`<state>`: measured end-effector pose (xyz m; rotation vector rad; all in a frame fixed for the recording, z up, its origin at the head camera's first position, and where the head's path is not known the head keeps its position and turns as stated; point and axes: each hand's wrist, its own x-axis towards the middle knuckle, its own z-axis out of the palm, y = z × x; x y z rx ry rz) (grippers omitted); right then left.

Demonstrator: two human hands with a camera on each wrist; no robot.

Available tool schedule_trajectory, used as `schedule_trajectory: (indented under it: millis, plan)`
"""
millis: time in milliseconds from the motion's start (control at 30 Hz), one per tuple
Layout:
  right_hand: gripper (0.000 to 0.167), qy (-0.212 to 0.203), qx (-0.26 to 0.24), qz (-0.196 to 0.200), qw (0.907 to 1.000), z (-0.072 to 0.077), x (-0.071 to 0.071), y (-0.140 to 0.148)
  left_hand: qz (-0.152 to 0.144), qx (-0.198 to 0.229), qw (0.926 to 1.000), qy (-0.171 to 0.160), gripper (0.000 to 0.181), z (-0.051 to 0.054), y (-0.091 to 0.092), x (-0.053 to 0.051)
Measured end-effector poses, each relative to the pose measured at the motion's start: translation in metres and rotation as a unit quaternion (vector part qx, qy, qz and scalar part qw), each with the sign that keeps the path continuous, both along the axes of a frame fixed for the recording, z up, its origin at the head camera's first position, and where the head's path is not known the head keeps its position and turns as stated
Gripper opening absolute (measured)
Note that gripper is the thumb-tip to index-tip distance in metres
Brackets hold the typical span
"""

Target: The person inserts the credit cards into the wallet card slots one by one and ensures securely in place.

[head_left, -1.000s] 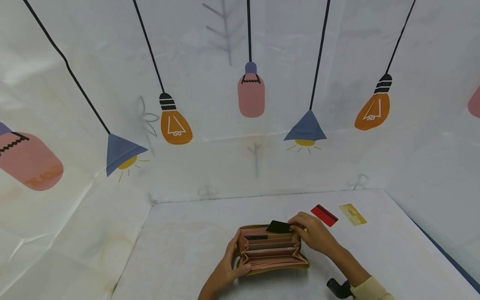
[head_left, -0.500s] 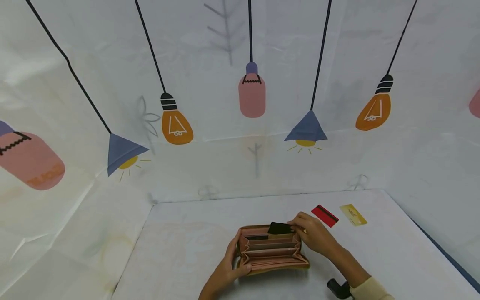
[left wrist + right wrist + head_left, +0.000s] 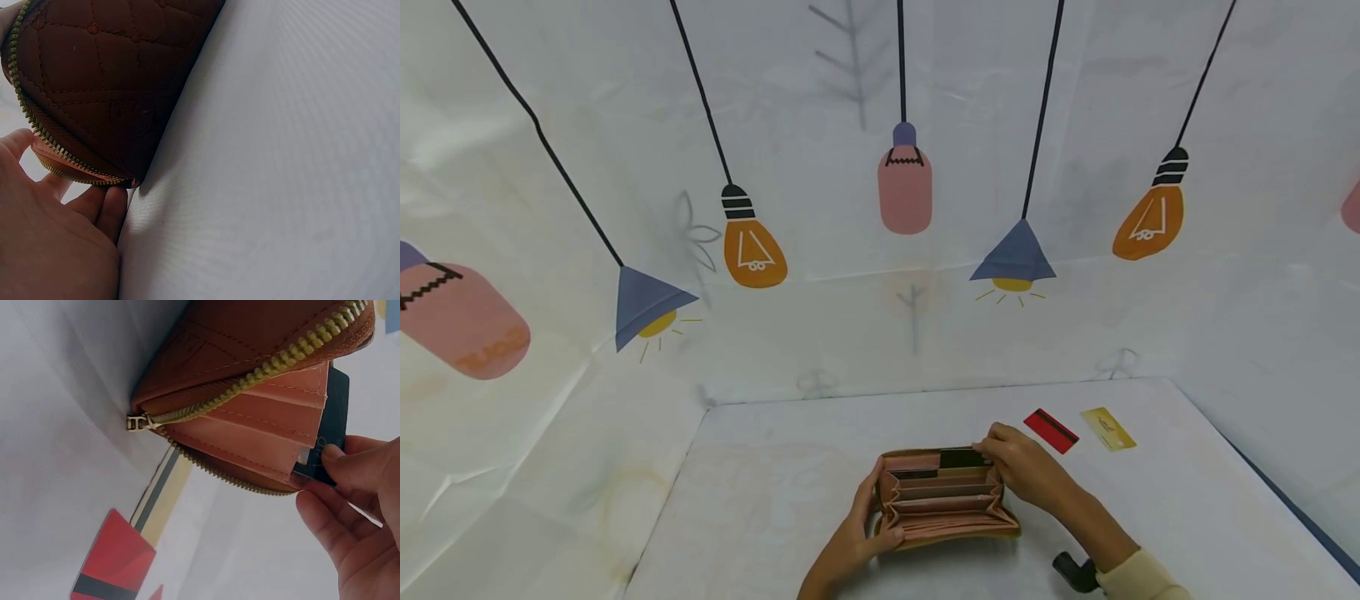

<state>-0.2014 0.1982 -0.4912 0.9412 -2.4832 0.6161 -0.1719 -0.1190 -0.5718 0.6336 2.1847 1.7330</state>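
Over the white surface (image 3: 737,500) is the unzipped quilted wallet (image 3: 962,533), compartments upward. Your left hand (image 3: 853,533) grips its left end, fingers closed around the edge. Your right hand (image 3: 1022,468) pinches the black card (image 3: 961,458) at the far-right slots. The red magnetic-stripe card (image 3: 1051,431) and gold card (image 3: 1108,428) lie beyond.

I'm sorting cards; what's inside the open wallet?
In the wallet, a black card, pinched by the right hand, sits partly tucked in; a dark strip, perhaps another card, shows left of it. The black card's lower part and the pockets' depths are covered.
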Motion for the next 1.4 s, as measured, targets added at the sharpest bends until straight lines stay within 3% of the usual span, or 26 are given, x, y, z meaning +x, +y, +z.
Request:
schedule_trajectory:
  millis: [167,333,467,800,1100,1400]
  plan:
    - [0.018,0.024,0.045,-0.022,0.9985,-0.001,0.0,-0.001,-0.009,0.007,0.9999,0.008,0.095,0.0,0.001,0.0]
    - [0.035,0.058,0.084,-0.044,0.9938,-0.004,0.001,-0.003,-0.012,0.01,0.9998,0.01,0.095,0.0,0.001,0.0]
    - [0.045,0.076,0.085,-0.043,0.9925,-0.007,0.002,-0.004,-0.006,0.008,0.9999,0.007,0.094,0.002,0.001,0.001]
    - [0.038,0.084,0.089,-0.05,0.9913,-0.015,0.004,-0.004,-0.011,0.016,0.9998,0.0,0.095,0.0,0.001,0.002]
    - [0.033,0.069,0.069,-0.032,0.9947,-0.016,0.003,-0.006,-0.015,0.025,0.9996,0.002,0.095,0.0,0.0,0.001]
    - [0.025,-0.016,0.07,-0.033,0.9969,-0.004,0.007,-0.009,-0.009,0.018,0.9998,-0.004,0.095,-0.001,0.0,0.001]
